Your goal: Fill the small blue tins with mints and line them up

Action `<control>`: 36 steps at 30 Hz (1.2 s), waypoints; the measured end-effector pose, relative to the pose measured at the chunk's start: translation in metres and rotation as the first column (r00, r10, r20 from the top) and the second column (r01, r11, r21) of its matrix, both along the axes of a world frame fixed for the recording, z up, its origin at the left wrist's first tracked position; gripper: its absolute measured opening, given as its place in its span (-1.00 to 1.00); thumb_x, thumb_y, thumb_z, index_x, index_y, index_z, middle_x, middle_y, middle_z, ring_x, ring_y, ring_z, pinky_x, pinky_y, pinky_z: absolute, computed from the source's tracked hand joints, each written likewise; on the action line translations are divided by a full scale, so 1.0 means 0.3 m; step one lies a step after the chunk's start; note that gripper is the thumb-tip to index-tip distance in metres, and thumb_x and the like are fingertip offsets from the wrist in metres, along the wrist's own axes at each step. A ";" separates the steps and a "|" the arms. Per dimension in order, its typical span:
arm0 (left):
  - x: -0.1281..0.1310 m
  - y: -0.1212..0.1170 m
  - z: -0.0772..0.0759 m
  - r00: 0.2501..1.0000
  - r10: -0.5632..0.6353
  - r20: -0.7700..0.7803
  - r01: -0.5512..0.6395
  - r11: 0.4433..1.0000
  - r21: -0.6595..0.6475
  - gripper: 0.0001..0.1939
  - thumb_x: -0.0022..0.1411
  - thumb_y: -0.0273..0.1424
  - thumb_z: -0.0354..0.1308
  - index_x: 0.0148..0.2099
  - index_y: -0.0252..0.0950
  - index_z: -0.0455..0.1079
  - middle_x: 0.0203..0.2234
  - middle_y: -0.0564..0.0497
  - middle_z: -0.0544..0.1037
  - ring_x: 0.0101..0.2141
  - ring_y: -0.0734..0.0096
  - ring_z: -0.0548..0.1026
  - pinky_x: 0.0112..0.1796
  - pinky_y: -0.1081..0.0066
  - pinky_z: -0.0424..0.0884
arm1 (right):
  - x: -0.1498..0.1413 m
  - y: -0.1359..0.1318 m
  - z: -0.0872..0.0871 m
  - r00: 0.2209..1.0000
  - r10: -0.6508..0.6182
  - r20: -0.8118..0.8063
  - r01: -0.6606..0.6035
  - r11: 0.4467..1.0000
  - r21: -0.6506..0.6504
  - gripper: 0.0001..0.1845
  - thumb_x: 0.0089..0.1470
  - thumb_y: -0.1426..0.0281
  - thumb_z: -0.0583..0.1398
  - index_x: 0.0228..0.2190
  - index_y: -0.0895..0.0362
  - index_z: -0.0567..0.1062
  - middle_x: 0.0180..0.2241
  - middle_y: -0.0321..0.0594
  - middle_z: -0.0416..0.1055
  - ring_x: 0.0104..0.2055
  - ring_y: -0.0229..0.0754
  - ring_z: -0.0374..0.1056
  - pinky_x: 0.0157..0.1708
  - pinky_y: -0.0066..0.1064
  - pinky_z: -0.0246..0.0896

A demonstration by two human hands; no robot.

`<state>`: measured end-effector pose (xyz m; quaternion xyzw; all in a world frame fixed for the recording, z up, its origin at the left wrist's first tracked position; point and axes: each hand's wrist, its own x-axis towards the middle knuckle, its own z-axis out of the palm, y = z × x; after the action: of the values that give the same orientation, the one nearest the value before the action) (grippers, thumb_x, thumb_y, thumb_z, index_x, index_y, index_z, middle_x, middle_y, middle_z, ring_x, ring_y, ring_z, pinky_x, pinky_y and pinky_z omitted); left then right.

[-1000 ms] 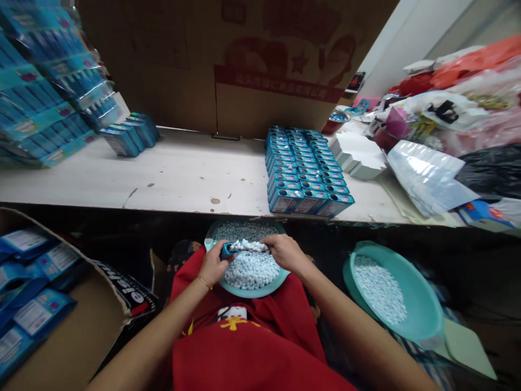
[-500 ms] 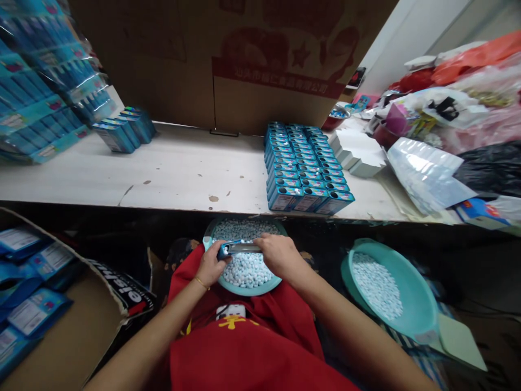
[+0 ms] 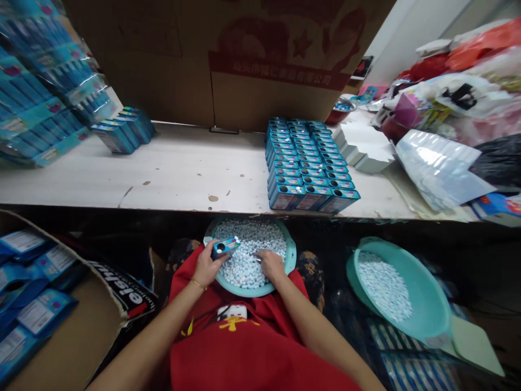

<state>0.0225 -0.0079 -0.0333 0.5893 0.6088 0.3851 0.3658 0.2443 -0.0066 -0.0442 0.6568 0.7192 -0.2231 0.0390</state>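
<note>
A teal basin (image 3: pixel 290 255) full of small pale blue-white pellets (image 3: pixel 252 244) rests on my lap, over a red apron. My left hand (image 3: pixel 208 265) is closed round a small blue box (image 3: pixel 224 247), held above the basin's left rim with its round hole facing up. My right hand (image 3: pixel 269 265) lies in the pellets near the basin's front, fingers curled on something small and grey that I cannot make out. Rows of the same blue boxes (image 3: pixel 305 163) stand packed together on the white shelf (image 3: pixel 175 174) just beyond the basin.
A second teal basin (image 3: pixel 423 304) of pellets sits low at my right. A cardboard carton (image 3: pixel 73 336) with blue packets is at my left. Wrapped blue packs (image 3: pixel 36 103) and loose boxes (image 3: pixel 122 133) occupy the shelf's left; bags and white cartons (image 3: pixel 362 149) its right. A big cardboard box (image 3: pixel 244 60) stands behind.
My right hand has left the box and dropped back into the pellets. The left hand has turned the box so that its hole faces up. The heap of pellets on the box is gone.
</note>
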 end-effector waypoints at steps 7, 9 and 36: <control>-0.029 0.006 0.029 0.999 -0.007 -0.045 0.009 0.999 0.038 -0.57 -0.06 -0.28 0.12 -0.10 -0.28 0.18 -0.25 -0.02 0.38 -0.22 0.34 0.36 -0.15 0.35 0.25 | 0.109 0.021 0.076 0.923 -0.103 -0.371 0.095 0.995 -0.038 -0.70 -0.02 0.45 0.03 -0.25 0.14 0.47 -0.25 -0.22 0.44 -0.18 -0.24 0.31 -0.23 -0.49 0.14; -0.020 0.003 0.022 0.996 -0.033 -0.088 0.037 0.998 0.046 -0.59 -0.05 -0.30 0.11 -0.11 -0.29 0.19 -0.25 -0.03 0.38 -0.22 0.33 0.36 -0.16 0.34 0.26 | 0.123 0.023 0.167 0.915 -0.049 -0.399 0.060 0.998 0.014 -0.70 -0.02 0.45 0.02 -0.25 0.13 0.47 -0.25 -0.22 0.44 -0.19 -0.26 0.31 -0.24 -0.51 0.13; -0.030 0.039 0.111 0.939 -0.155 -0.307 0.196 0.975 0.108 -0.65 -0.06 -0.47 0.07 -0.14 -0.31 0.23 -0.28 -0.06 0.40 -0.22 0.28 0.35 -0.17 0.27 0.26 | 0.091 -0.019 0.523 0.959 0.067 0.277 -0.097 0.991 0.093 -0.60 0.03 0.45 -0.09 -0.15 -0.09 0.35 -0.24 -0.25 0.37 -0.28 -0.24 0.31 -0.45 -0.50 0.05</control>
<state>0.0136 0.0039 0.0001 0.7161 0.5737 0.2990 0.2619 0.2717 -0.0122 0.1126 0.6520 0.7444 -0.0902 0.1121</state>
